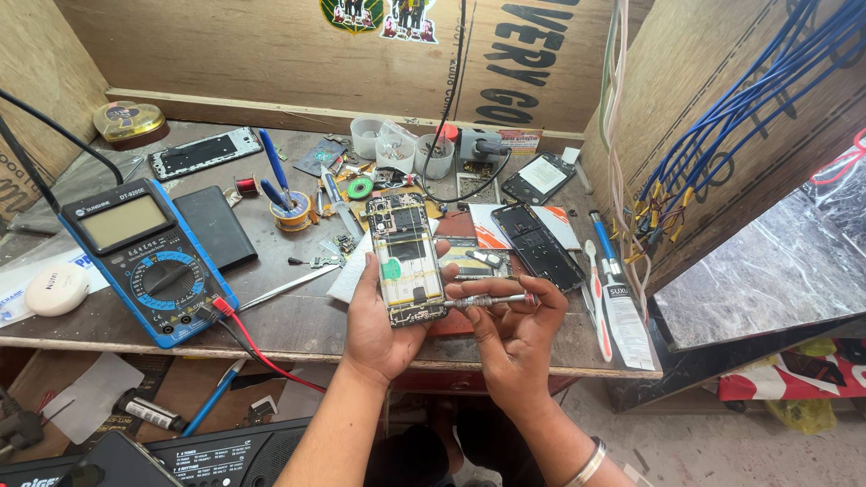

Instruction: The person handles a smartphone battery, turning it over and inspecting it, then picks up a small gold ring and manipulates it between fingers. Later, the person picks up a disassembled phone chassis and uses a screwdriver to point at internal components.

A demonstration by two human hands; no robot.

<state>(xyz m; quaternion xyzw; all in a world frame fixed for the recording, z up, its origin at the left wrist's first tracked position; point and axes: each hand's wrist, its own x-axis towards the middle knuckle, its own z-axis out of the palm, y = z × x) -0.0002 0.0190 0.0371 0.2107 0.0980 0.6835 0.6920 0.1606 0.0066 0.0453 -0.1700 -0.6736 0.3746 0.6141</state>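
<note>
Right now the left hand (pixel 383 316) grips the opened phone (pixel 406 257) above the table (pixel 298 320), long axis pointing away; the right hand (pixel 514 329) pinches a screwdriver (pixel 487 300) lying crosswise, tip at the phone's lower right edge.

Bright daylight over my bench (pixel 298 320), soft shadows, sharp focus, slight wide-angle bending at the edges.

Blue multimeter (pixel 149 261) sitting left on bench, red lead (pixel 262 352) trailing off; tweezers (pixel 289 289) lying beside; white cups (pixel 401 149) standing at back; blue wires (pixel 722 117) hanging right.
</note>
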